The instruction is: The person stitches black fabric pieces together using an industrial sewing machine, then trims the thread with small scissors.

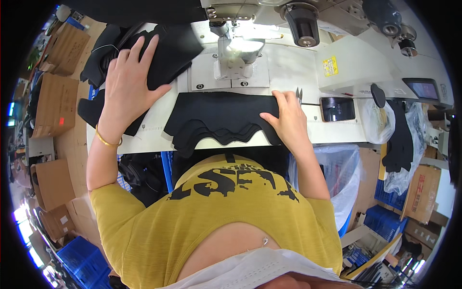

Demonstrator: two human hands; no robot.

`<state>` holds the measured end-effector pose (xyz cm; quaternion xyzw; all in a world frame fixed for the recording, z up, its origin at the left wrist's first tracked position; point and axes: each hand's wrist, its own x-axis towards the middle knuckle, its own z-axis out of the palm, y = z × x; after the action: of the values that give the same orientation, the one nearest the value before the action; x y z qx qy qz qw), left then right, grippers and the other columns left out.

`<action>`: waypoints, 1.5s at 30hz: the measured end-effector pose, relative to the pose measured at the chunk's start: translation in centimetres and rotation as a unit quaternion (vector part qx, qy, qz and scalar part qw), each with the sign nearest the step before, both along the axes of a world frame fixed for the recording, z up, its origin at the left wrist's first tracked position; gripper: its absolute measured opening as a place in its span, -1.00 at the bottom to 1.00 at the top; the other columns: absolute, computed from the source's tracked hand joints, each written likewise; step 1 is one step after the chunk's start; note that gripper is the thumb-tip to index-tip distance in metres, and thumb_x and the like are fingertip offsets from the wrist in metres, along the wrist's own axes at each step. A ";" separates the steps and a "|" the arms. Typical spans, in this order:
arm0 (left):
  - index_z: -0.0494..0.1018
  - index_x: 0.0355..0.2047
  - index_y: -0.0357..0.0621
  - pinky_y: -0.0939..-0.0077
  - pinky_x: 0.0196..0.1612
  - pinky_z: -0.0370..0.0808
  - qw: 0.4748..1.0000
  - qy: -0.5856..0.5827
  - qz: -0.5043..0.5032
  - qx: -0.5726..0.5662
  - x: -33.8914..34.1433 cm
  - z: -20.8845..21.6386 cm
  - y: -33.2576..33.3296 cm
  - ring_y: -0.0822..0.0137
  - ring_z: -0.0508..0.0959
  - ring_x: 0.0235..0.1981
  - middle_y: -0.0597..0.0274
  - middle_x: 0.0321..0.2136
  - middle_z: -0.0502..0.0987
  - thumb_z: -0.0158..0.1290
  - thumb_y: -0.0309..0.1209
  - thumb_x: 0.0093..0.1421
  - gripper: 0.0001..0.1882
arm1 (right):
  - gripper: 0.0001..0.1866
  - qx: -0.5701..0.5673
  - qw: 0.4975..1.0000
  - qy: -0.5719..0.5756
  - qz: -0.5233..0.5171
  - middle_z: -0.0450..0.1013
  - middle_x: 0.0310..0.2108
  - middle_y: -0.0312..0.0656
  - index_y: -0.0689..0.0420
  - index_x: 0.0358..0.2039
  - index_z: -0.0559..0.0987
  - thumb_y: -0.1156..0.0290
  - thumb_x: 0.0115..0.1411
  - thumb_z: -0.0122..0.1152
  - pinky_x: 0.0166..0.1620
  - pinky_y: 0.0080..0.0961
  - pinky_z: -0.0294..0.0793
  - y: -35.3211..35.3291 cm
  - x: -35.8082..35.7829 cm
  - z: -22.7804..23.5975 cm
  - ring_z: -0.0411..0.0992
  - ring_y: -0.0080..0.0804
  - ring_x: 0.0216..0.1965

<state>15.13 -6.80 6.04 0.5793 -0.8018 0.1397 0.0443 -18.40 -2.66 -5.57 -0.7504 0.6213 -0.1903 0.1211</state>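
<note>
My left hand (126,79) lies spread, palm down, on loose black fabric pieces (171,53) at the left of the sewing machine. A layered stack of black fabric pieces (219,113) with wavy near edges lies flat in front of the machine's needle area (236,65). At the stack's right end is my right hand (292,120), its thumb and index finger apart on the fabric. Two pointed metal blades of thread snips (299,95) stick out past its curled outer fingers; their handles are hidden in the hand.
A phone (338,110) lies on the machine table right of my right hand. Clear plastic bags (332,168) hang at the table's right and near edges. Cardboard boxes (55,106) stand at the left, and blue crates (84,262) sit low on both sides.
</note>
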 end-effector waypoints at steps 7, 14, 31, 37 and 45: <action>0.32 0.20 -0.17 0.18 0.23 0.31 0.984 0.118 -0.135 -0.016 -0.9 -4.3 0.9 -0.03 0.33 0.21 -0.05 0.19 0.33 0.31 -0.33 -0.02 -0.25 | -0.56 0.000 0.999 -0.029 0.039 0.43 -0.41 -0.12 0.23 -0.21 0.47 0.34 -0.03 0.48 -0.24 -0.31 0.44 -0.6 -1.0 -0.6 0.42 -0.17 -0.34; 0.52 -0.12 -0.27 0.42 -0.26 0.53 0.847 0.388 -0.338 0.136 -9.0 -1.4 3.1 0.16 0.59 -0.32 0.07 -0.29 0.57 0.27 -0.45 0.06 -0.64 | -0.57 -0.078 0.929 -0.330 0.151 0.52 -0.47 -0.22 0.20 -0.05 0.45 0.49 0.09 0.39 -0.53 -0.58 0.36 1.8 3.1 6.8 0.35 -0.52 -0.65; 0.56 -0.31 -0.35 0.59 -0.28 0.53 0.803 0.582 -0.129 -0.020 -6.9 -11.3 -3.8 0.44 0.63 -0.41 0.14 -0.46 0.63 0.07 -0.53 0.25 -0.88 | -0.42 -0.064 0.975 -0.098 0.187 0.36 -0.27 -0.08 0.24 -0.15 0.46 0.23 -0.11 0.51 -0.27 -0.36 0.51 2.5 7.9 1.3 0.44 -0.21 -0.27; 0.57 -0.29 -0.29 0.58 -0.33 0.52 0.860 0.479 -0.172 -0.045 -6.2 -8.3 -1.0 0.45 0.59 -0.48 0.17 -0.50 0.61 0.07 -0.53 0.25 -0.90 | -0.56 -0.009 0.964 -0.104 0.247 0.38 -0.33 -0.10 0.23 -0.26 0.47 0.33 -0.09 0.49 -0.29 -0.35 0.49 1.4 7.0 -0.7 0.44 -0.16 -0.25; 0.59 -0.31 -0.27 0.62 -0.45 0.45 0.804 0.463 -0.164 0.334 -4.9 -1.3 0.0 0.54 0.54 -0.53 0.21 -0.58 0.56 0.12 -0.49 0.23 -0.90 | -0.78 0.240 0.848 -0.455 0.126 0.52 -0.57 -0.31 0.20 -0.20 0.50 0.46 0.17 0.30 -0.51 -0.68 0.36 0.2 6.0 5.2 0.42 -0.69 -0.59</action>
<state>10.25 -6.78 4.70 0.4138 -0.7659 -0.4315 0.2365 -12.44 -2.50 -0.35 -0.5993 0.4226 -0.3389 0.5895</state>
